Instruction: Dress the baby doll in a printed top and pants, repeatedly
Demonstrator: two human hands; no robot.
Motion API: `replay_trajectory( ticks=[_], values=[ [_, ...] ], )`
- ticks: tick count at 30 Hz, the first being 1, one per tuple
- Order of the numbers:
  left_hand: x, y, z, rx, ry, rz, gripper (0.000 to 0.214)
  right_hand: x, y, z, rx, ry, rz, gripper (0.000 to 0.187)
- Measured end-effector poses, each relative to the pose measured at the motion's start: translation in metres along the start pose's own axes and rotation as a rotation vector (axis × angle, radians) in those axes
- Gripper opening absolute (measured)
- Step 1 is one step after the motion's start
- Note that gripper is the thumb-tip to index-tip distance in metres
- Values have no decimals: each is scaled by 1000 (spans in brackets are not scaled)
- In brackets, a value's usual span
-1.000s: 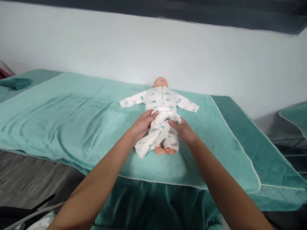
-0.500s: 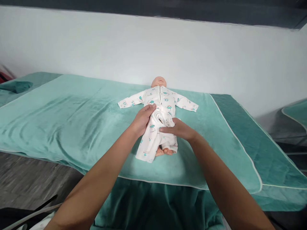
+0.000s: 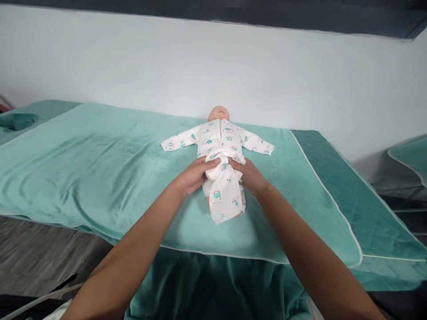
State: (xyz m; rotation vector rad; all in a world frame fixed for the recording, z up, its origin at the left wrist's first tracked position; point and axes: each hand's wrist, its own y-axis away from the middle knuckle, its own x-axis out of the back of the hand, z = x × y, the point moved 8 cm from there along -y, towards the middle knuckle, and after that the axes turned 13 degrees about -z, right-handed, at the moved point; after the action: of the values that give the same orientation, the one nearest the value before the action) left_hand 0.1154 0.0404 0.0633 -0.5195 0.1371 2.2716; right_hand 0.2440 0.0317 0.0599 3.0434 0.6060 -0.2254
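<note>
At 12 o'clock I see a white wall [image 3: 213, 62], capped by a dark band [image 3: 213, 14]. A pale teal cover [image 3: 110, 138] spreads from 9 o'clock over darker teal bedding [image 3: 336, 182] at 3, where another teal cloth [image 3: 410, 153] shows farther out. Dark teal fabric [image 3: 213, 286] hangs at 6. Toward 8 I get grey flooring [image 3: 43, 244] and a pale tube [image 3: 42, 298].

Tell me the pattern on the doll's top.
The top is white with scattered teal prints, clearest in the head view.
</note>
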Motion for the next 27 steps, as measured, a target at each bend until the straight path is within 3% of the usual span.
replay_trajectory(
  ticks=[5, 11, 16, 20, 24, 27],
  values=[
    [1, 0, -12, 20, 84, -11, 44, 5, -1, -3, 23, -42, 9, 50],
    [1, 9, -16, 35, 54, -122, 46, 3, -2, -7, 30, -88, 13, 51],
    [6, 6, -7, -157, 199, 52, 46, -3, 1, -6, -92, 64, -72, 49],
    [7, 10, -7, -159, 181, 154, 39, -13, 3, -5, -206, 279, -200, 42],
    [-3, 25, -10, -132, 97, 246, 42, -7, 0, -14, -115, 469, -57, 31],
    [-26, 39, -16, -108, 84, 284, 42, -5, 0, -19, -40, 579, 14, 21]
  ],
)
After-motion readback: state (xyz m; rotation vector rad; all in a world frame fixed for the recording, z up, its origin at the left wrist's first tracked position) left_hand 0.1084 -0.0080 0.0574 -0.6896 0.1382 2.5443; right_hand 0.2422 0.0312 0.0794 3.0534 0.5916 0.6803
